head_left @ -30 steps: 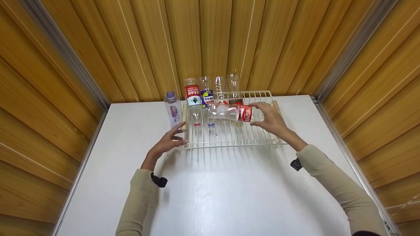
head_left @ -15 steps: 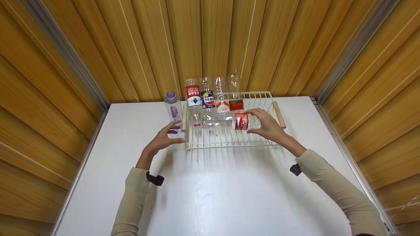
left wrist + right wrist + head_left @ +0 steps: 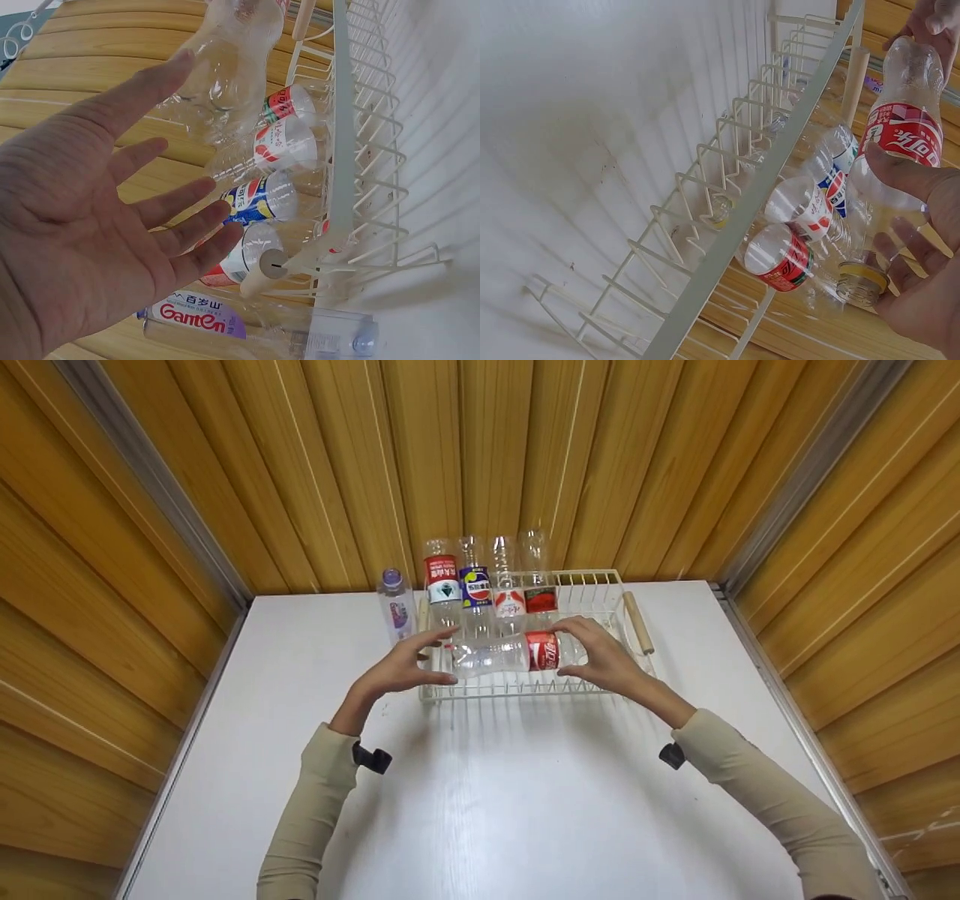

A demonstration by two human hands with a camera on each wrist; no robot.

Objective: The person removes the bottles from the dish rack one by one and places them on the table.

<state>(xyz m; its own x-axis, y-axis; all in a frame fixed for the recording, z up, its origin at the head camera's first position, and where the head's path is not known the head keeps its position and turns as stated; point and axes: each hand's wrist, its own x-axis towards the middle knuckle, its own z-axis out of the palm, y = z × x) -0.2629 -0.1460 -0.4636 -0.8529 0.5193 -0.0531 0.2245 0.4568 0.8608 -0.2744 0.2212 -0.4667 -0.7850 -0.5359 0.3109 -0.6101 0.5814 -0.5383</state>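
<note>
My right hand [image 3: 604, 656] grips a clear cola bottle [image 3: 491, 656] with a red label, thumb on one side and fingers on the other. The bottle lies sideways above the front of a white wire rack [image 3: 517, 690]; its neck with a yellow ring shows by the right fingers in the right wrist view. Around the bottle's other end my left hand [image 3: 401, 666] is spread, fingers mostly straight; in the left wrist view the left palm [image 3: 82, 240] faces the bottle without a visible grip. Several clear labelled bottles stand in the rack's back half, including one with a blue label [image 3: 475, 586].
A clear bottle with a purple cap [image 3: 397, 607] stands on the white table [image 3: 480, 810] left of the rack. Wooden handles flank the rack, the right one [image 3: 637, 622] in full view. Wood-panelled walls [image 3: 480, 450] enclose the back and sides.
The right hand has brought the cola bottle toward the front and left, over the rack's front half. My left hand has moved from the rack's left edge to the bottle's left end.
</note>
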